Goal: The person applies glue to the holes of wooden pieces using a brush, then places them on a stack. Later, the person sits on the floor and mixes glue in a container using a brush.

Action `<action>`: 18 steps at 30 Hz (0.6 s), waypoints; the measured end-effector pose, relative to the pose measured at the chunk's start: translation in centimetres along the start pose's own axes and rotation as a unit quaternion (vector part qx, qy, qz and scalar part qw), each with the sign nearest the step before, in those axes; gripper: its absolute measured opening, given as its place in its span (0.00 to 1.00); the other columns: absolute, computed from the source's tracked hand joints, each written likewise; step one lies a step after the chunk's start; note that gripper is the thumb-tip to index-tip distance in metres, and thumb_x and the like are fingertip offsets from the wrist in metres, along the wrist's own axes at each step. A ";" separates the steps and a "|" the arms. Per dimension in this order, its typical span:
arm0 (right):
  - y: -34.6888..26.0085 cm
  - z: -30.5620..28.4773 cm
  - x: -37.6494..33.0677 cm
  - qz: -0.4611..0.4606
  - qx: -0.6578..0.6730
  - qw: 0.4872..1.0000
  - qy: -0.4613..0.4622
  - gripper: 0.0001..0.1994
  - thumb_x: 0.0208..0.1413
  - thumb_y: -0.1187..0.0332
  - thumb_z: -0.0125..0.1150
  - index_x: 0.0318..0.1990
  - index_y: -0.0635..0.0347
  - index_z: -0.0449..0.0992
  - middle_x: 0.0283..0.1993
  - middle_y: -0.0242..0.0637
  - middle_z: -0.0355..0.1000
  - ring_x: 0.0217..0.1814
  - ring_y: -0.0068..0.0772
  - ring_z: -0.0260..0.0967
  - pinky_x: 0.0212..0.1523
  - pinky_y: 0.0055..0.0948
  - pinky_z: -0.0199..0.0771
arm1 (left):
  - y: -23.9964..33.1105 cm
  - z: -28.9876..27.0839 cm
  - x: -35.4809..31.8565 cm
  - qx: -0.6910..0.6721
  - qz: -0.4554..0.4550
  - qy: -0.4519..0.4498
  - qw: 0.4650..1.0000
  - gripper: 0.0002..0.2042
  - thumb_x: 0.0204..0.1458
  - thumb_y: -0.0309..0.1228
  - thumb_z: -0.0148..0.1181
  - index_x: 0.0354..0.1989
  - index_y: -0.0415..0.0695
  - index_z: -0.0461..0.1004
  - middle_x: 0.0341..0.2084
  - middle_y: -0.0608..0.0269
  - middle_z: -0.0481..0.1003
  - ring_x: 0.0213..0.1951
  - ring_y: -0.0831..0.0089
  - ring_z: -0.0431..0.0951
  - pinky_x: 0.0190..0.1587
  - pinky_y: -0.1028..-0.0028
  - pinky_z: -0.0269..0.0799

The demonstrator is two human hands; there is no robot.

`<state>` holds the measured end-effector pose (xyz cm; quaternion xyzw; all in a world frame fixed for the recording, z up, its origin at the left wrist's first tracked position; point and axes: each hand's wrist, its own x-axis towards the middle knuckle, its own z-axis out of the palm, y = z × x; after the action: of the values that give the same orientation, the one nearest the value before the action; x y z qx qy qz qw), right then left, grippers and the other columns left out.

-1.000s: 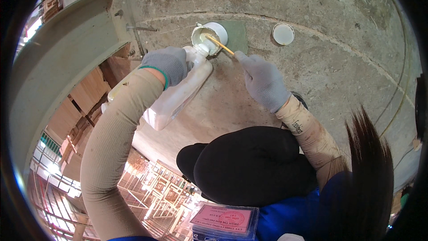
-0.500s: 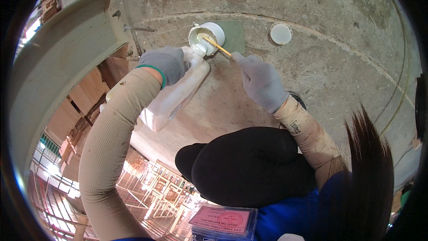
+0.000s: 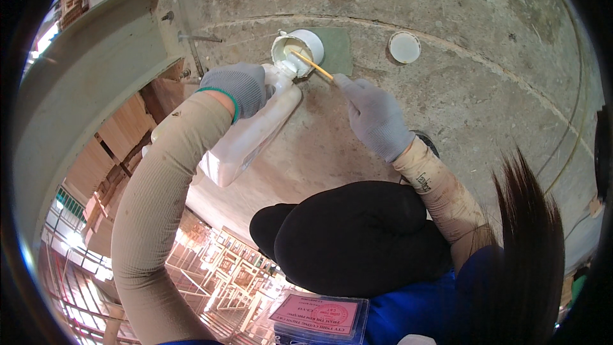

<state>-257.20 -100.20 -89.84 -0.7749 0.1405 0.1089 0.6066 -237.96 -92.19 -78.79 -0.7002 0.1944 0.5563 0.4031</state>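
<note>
My gloved left hand (image 3: 236, 86) grips the handle of a translucent white plastic jug (image 3: 246, 137). The jug is tilted, its mouth at the rim of a small white tub (image 3: 308, 45). Pale, creamy matter shows inside the tub, and its rim is crusted. Between the fingers of my gloved right hand (image 3: 377, 118) is a thin yellowish stick (image 3: 311, 65), its far end inside the tub. The tub stands at the edge of a green sheet (image 3: 336, 51) on the concrete floor. Whether liquid is flowing from the jug I cannot tell.
A round white lid (image 3: 404, 47) lies on the concrete floor (image 3: 460, 102), right of the tub. To the left runs a grey-green steel beam (image 3: 83, 70) with bolts, and wooden boards (image 3: 128, 129) are beside it. My black-clad knees (image 3: 351, 236) are close below my hands.
Almost nothing differs. The view has shifted very slightly; the tilted jug and the stick keep nearly the same place at the tub.
</note>
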 end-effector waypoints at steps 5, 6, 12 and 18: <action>0.0 0.0 0.0 -0.003 -0.002 1.000 0.003 0.19 0.52 0.77 0.47 0.53 0.58 0.68 0.30 0.46 0.67 0.28 0.49 0.68 0.27 0.39 0.67 | -0.1 0.2 0.1 0.003 0.001 0.012 1.000 0.15 0.50 0.39 0.53 0.40 0.42 0.77 0.37 0.51 0.77 0.40 0.56 0.78 0.43 0.63 0.72; 0.0 0.0 0.0 -0.001 -0.003 1.000 0.000 0.19 0.52 0.77 0.47 0.53 0.58 0.68 0.30 0.46 0.67 0.28 0.49 0.68 0.27 0.39 0.67 | -0.3 0.3 0.3 0.007 0.011 0.015 1.000 0.17 0.51 0.41 0.52 0.38 0.40 0.76 0.34 0.49 0.77 0.37 0.56 0.78 0.41 0.63 0.72; 0.1 0.1 -0.1 -0.005 -0.007 1.000 0.001 0.20 0.51 0.77 0.48 0.53 0.57 0.68 0.31 0.46 0.68 0.29 0.49 0.68 0.28 0.40 0.67 | -0.7 0.7 0.6 0.002 0.025 0.018 1.000 0.21 0.53 0.46 0.50 0.35 0.37 0.75 0.27 0.47 0.77 0.30 0.57 0.80 0.37 0.62 0.74; -0.2 0.3 -0.1 -0.007 -0.014 1.000 -0.019 0.20 0.51 0.77 0.48 0.53 0.57 0.68 0.31 0.46 0.69 0.31 0.50 0.69 0.29 0.40 0.69 | 0.0 0.1 0.1 0.004 -0.008 -0.004 1.000 0.17 0.51 0.41 0.51 0.41 0.42 0.77 0.38 0.50 0.77 0.41 0.56 0.78 0.43 0.63 0.72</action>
<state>-257.21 -99.90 -89.65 -0.7818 0.1223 0.1211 0.5993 -237.99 -92.09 -78.89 -0.6980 0.1890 0.5550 0.4112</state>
